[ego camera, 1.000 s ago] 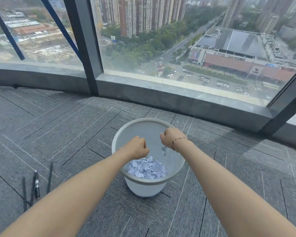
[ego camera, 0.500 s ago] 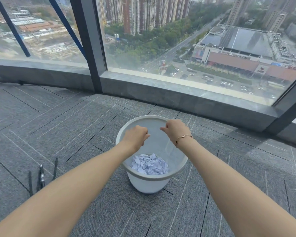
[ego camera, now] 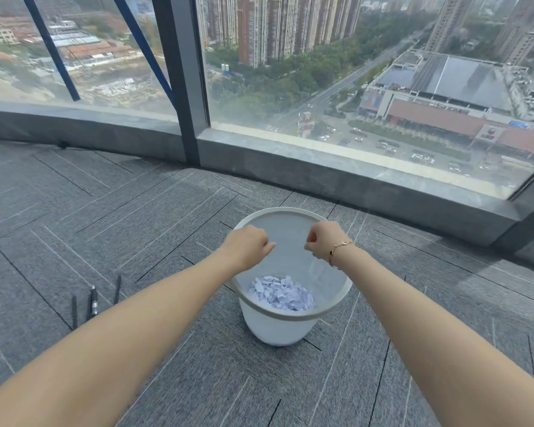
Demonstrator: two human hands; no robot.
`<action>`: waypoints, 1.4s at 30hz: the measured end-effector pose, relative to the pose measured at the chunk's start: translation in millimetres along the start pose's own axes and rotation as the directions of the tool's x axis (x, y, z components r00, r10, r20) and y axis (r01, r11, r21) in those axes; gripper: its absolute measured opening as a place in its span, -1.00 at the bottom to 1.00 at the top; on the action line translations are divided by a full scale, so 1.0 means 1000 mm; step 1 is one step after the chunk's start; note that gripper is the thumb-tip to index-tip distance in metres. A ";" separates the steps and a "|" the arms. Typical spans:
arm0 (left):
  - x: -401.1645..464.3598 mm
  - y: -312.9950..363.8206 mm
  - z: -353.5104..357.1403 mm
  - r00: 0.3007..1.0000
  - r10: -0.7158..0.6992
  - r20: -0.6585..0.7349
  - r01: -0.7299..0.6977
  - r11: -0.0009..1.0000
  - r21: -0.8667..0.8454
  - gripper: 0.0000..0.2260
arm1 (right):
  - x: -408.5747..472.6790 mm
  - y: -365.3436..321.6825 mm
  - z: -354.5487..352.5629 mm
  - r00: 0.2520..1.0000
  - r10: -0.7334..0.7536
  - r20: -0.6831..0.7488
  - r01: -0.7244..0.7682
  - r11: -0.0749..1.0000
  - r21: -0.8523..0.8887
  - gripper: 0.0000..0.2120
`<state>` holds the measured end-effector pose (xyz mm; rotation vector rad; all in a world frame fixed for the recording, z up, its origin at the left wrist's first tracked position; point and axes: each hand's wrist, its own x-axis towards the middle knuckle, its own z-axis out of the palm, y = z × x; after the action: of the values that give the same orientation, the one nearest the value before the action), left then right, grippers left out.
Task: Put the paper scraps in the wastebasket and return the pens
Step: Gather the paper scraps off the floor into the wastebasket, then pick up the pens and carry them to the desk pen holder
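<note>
Over the last second both hands stayed above the wastebasket (ego camera: 293, 314), the left hand (ego camera: 248, 245) and right hand (ego camera: 325, 240) loosely curled, fingertips pinched narrow; whether either held a scrap could not be told. The small piece seen falling a second earlier was gone, and the scraps (ego camera: 280, 292) lay heaped inside. The pens (ego camera: 93, 300) remained on the floor to the left, so their return was judged the outstanding step.

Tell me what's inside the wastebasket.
The wastebasket holds a heap of pale paper scraps on its bottom. Anything beneath the heap is covered, and the near inner wall is hidden.
</note>
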<state>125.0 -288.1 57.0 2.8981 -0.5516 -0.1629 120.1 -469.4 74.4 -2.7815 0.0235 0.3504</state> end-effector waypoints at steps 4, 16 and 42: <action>-0.008 -0.010 -0.004 0.968 0.132 0.214 -0.143 0.989 0.038 -0.52 | -0.009 -0.008 -0.001 0.979 -0.034 0.203 0.081 0.970 -0.229 -0.48; -0.094 -0.129 -0.031 0.991 -0.112 -0.068 0.109 0.993 -0.040 -0.44 | -0.012 -0.061 0.005 0.989 -0.121 0.082 0.135 0.969 -0.205 -0.39; -0.249 -0.373 0.144 0.569 -0.719 0.398 0.820 0.460 -0.341 -0.56 | 0.066 -0.315 0.287 0.760 -0.261 0.595 0.443 0.878 -0.180 -0.69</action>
<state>5.9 122.6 -141.2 2.3658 0.7753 -0.6229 133.9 -76.2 -100.4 -2.7688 -0.7603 1.1300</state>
